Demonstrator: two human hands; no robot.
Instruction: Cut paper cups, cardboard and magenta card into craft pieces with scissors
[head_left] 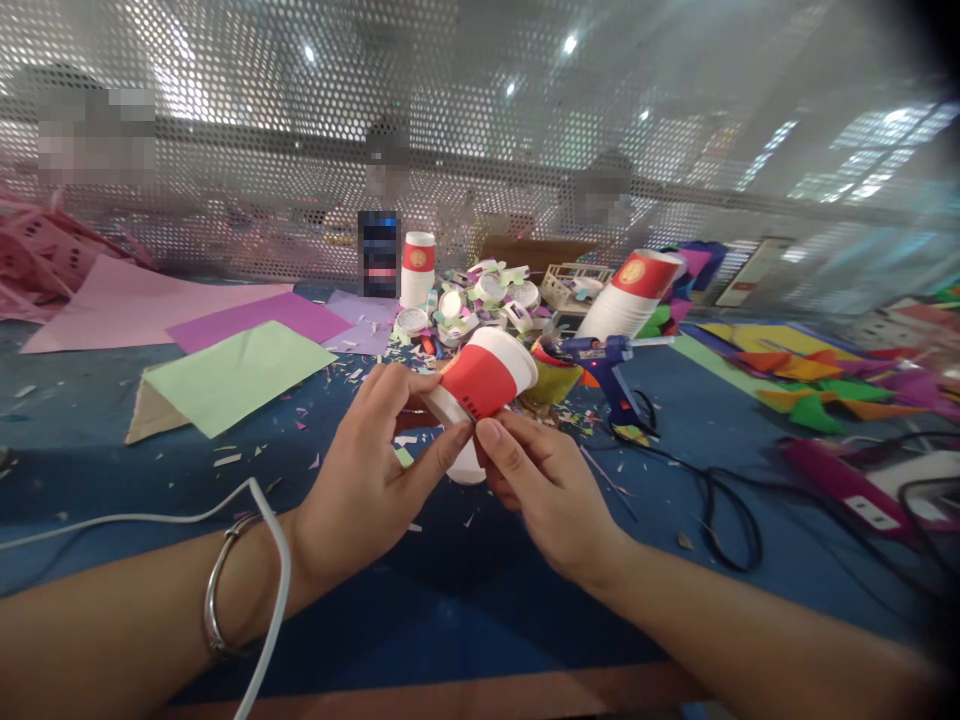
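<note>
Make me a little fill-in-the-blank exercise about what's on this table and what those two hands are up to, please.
1. The left hand and right hand are at a tilted paper cup whose broad coloured band is ____.
2. A metal bangle is worn on the person's ____ wrist.
3. The body of the glue gun is coloured ____.
4. The cable crossing in front of the bangled arm is coloured ____.

Missing words: red; left; blue; white.
</note>
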